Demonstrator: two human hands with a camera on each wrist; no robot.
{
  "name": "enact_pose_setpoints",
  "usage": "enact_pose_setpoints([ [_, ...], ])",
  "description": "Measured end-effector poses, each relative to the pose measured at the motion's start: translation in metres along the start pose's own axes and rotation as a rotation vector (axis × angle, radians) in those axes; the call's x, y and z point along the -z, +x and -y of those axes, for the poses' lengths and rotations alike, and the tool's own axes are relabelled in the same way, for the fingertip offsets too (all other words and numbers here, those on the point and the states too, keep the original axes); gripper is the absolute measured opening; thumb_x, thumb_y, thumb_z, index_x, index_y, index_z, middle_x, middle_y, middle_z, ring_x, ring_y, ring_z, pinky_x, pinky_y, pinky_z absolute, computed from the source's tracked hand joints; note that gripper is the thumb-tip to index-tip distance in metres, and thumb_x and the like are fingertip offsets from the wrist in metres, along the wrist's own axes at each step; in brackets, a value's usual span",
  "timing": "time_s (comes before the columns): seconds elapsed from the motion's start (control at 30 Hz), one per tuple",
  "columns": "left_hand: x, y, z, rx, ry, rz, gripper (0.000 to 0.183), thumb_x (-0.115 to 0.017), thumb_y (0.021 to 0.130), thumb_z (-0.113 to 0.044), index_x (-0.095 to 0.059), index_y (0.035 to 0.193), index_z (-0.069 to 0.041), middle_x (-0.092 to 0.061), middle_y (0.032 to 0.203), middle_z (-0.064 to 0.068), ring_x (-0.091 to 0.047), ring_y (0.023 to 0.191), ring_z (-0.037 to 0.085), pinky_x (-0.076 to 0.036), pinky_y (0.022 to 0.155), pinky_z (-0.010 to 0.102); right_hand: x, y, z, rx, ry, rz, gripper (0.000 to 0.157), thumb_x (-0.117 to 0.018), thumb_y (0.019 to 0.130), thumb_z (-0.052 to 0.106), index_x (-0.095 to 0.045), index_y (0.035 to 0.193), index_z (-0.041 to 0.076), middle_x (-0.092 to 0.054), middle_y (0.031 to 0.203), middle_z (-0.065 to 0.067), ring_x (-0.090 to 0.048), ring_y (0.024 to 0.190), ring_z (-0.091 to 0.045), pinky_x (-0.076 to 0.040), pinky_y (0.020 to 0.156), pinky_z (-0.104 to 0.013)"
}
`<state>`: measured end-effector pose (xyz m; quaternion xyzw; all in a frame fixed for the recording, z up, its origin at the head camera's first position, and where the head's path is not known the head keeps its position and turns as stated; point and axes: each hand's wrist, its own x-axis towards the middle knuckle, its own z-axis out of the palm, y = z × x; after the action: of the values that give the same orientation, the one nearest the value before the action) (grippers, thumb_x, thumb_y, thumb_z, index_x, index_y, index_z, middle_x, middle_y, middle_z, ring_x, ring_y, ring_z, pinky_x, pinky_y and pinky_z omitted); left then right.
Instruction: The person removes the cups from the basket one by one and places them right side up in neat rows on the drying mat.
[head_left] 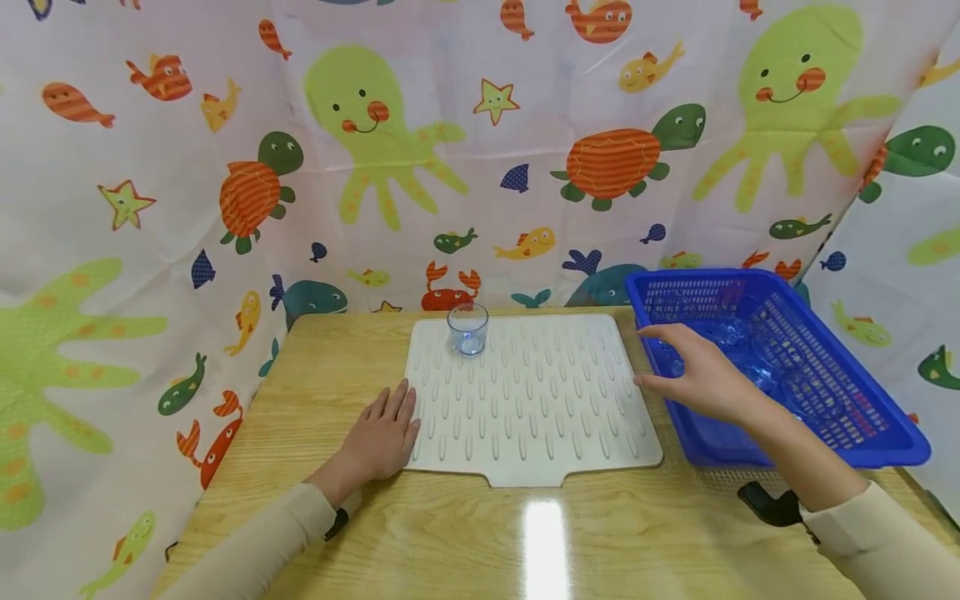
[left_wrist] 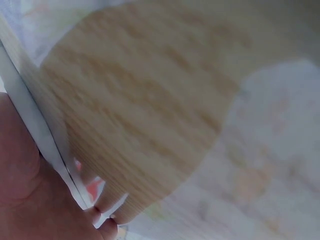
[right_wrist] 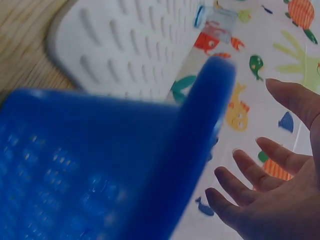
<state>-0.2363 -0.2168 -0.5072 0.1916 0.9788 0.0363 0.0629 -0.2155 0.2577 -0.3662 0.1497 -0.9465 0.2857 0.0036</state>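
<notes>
A clear drinking glass (head_left: 468, 332) stands upright near the back left corner of a white ridged drying mat (head_left: 525, 400). My left hand (head_left: 384, 432) rests at the mat's left edge with its fingers stretched out. In the left wrist view, the fingers (left_wrist: 55, 210) lie along that edge. Above the left rim of a blue plastic basket (head_left: 780, 367) hovers my right hand (head_left: 693, 375), thumb and fingers spread apart with nothing between them. Several clear glasses (head_left: 757, 358) lie inside the basket. The right wrist view shows the right hand (right_wrist: 280, 185) beside the basket's rim.
The wooden table (head_left: 330, 367) carries the mat and the basket. A curtain with sea animals (head_left: 480, 150) stands behind the table and along both sides. Black straps (head_left: 772, 504) hang at the wrists.
</notes>
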Motion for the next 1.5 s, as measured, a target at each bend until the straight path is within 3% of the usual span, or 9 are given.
enact_pose_setpoints([
  [0.33, -0.002, 0.002, 0.002, 0.006, 0.004, 0.01, 0.064, -0.024, 0.112, -0.042, -0.014, 0.165, -0.007, -0.006, 0.172, 0.014, -0.011, 0.155, 0.045, -0.022, 0.12, 0.06, 0.012, -0.02, -0.031, -0.033, -0.039, -0.055, 0.077, -0.078, 0.093, 0.034, -0.041, 0.15, -0.002, -0.046, 0.145, -0.032, -0.042, 0.131, -0.055, -0.038, 0.097, -0.074],
  [0.9, -0.004, 0.004, 0.003, 0.009, 0.038, 0.024, 0.064, -0.021, 0.113, -0.044, -0.012, 0.165, -0.009, -0.004, 0.172, 0.011, -0.01, 0.155, 0.044, -0.022, 0.121, 0.059, 0.035, -0.053, -0.093, -0.094, -0.151, -0.134, 0.099, -0.079, 0.092, 0.031, -0.018, 0.155, -0.015, -0.026, 0.145, -0.048, -0.026, 0.13, -0.067, -0.031, 0.091, -0.082],
  [1.1, 0.0, 0.0, 0.002, 0.008, 0.011, 0.023, 0.063, -0.024, 0.113, -0.042, -0.014, 0.165, -0.007, -0.006, 0.172, 0.013, -0.01, 0.155, 0.045, -0.022, 0.12, 0.059, 0.043, -0.063, -0.111, -0.159, -0.219, -0.152, 0.103, -0.077, 0.094, 0.033, -0.012, 0.153, -0.02, -0.021, 0.142, -0.053, -0.025, 0.126, -0.071, -0.031, 0.088, -0.082],
  [1.5, -0.005, 0.0, 0.006, 0.008, 0.017, -0.004, 0.064, -0.02, 0.112, -0.044, -0.014, 0.165, -0.008, -0.006, 0.172, 0.012, -0.011, 0.155, 0.044, -0.023, 0.12, 0.059, 0.051, -0.081, -0.132, -0.346, -0.262, -0.191, 0.104, -0.069, 0.098, 0.04, -0.007, 0.147, -0.028, -0.013, 0.14, -0.057, -0.02, 0.126, -0.073, -0.025, 0.098, -0.082],
])
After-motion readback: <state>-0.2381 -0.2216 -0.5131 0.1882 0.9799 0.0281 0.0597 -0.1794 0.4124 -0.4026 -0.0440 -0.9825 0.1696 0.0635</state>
